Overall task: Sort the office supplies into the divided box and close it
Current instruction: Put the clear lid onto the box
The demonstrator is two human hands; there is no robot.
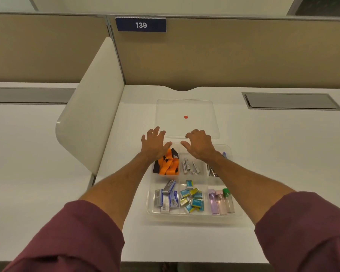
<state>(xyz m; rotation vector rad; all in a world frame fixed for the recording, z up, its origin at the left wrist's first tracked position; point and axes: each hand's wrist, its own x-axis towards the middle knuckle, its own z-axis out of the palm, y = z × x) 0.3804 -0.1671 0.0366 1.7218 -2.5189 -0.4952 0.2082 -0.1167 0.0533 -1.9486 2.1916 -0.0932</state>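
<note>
already the divided box (236, 211) looks fully sorted. both the left hand (154, 144) and right hand (199, 145) reach, fingers spread and empty, toward the flat-lying lid (186, 107), likely to close it.

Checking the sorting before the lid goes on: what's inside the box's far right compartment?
The right hand and forearm cover most of that compartment of the box. A blue pen tip and some dark metal items show; what they are, and anything beneath the arm, is hidden.
</note>
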